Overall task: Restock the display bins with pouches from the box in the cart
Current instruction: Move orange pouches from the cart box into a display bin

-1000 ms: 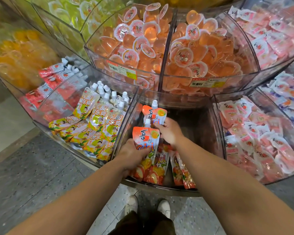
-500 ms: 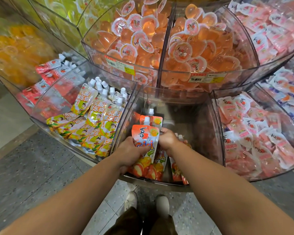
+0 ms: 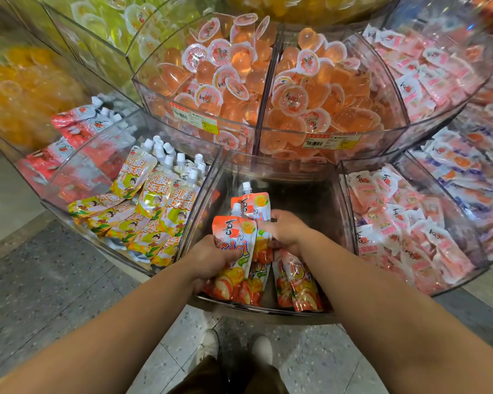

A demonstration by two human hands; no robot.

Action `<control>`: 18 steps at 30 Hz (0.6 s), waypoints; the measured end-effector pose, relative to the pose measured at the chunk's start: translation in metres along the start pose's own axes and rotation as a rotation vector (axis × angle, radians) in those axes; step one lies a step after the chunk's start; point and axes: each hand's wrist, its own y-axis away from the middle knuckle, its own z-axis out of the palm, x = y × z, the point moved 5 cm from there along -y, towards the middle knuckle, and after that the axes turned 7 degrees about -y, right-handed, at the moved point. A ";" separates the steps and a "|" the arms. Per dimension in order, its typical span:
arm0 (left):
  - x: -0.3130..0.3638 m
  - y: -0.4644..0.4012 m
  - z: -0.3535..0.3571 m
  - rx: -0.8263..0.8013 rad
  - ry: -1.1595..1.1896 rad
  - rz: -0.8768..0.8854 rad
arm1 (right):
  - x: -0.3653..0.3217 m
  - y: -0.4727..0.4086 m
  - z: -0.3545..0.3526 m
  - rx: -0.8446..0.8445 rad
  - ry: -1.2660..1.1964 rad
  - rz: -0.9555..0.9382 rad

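Inside the clear bin (image 3: 345, 223), open room is seen at its back and right. 1 orange pouch (image 3: 234, 237) is gripped by the left hand (image 3: 211, 257); another pouch (image 3: 254, 206) is pinched by the right hand (image 3: 285, 228).

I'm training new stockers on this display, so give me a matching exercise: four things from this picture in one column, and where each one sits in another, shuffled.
Things:
1. orange Cici pouch
2. yellow-green pouches
3. orange jelly cups
4. pink sachets

Places:
A. upper-tier bin, behind the centre bin
B. bin to the right of the centre bin
C. in the left hand, over the centre bin
D. bin to the left of the centre bin

Pairs: 1-C, 2-D, 3-A, 4-B
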 end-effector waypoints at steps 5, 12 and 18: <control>-0.001 -0.002 0.000 -0.024 -0.004 -0.008 | 0.005 0.004 -0.001 0.034 -0.027 0.024; 0.000 -0.001 0.001 -0.017 0.014 -0.011 | 0.012 -0.002 0.028 -0.012 -0.256 0.065; -0.003 -0.005 0.001 0.003 0.012 0.004 | 0.018 -0.002 0.028 0.054 -0.249 0.120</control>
